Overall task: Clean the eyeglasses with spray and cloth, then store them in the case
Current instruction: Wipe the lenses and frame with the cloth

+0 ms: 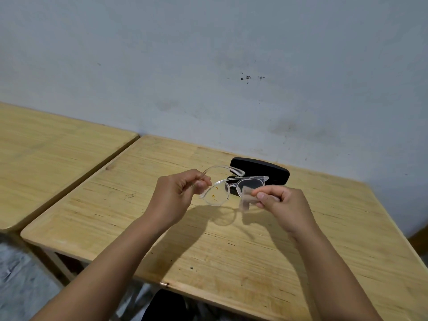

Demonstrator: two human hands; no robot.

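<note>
Clear-framed eyeglasses (228, 185) are held up above the wooden table (231, 239). My left hand (178, 193) pinches the frame at its left hinge, with one temple arm curving back over the hand. My right hand (281, 203) presses a small grey cloth (247, 198) against the right lens. The left lens shows a few small orange specks. A black glasses case (266, 171) lies behind the glasses near the wall, partly hidden by them. No spray bottle is in view.
A second wooden table (46, 158) stands to the left, with a narrow gap between the two. A grey-blue wall runs along the back. Below the near table edge are a dark object (164, 306) and grey flooring.
</note>
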